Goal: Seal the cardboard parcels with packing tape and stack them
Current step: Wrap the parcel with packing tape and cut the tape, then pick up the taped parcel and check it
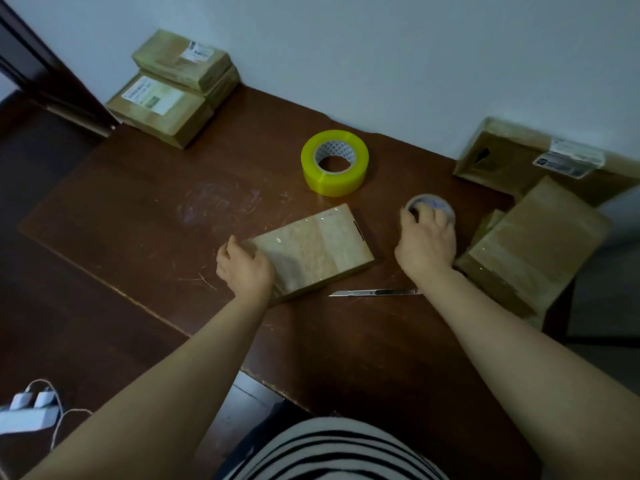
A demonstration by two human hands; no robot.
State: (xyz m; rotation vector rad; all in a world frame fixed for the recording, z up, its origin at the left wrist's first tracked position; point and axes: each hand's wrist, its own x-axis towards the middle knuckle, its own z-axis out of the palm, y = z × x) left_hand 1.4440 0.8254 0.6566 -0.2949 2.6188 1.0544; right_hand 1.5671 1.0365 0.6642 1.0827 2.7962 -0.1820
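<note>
A flat cardboard parcel (318,249), glossy with tape, lies in the middle of the dark wooden table (138,220). My left hand (244,268) grips its near-left end, fingers curled over the edge. My right hand (426,240) holds a small clear tape roll (431,204) to the right of the parcel, fingers curled over its rim and into its core. A large yellow tape roll (334,162) stands behind the parcel.
A utility knife (375,292) lies just in front of the parcel, blade pointing left. Two taped parcels (173,88) are stacked at the far left corner. More parcels (533,244) lie piled at the right edge. A white power strip (26,412) sits on the floor at the left.
</note>
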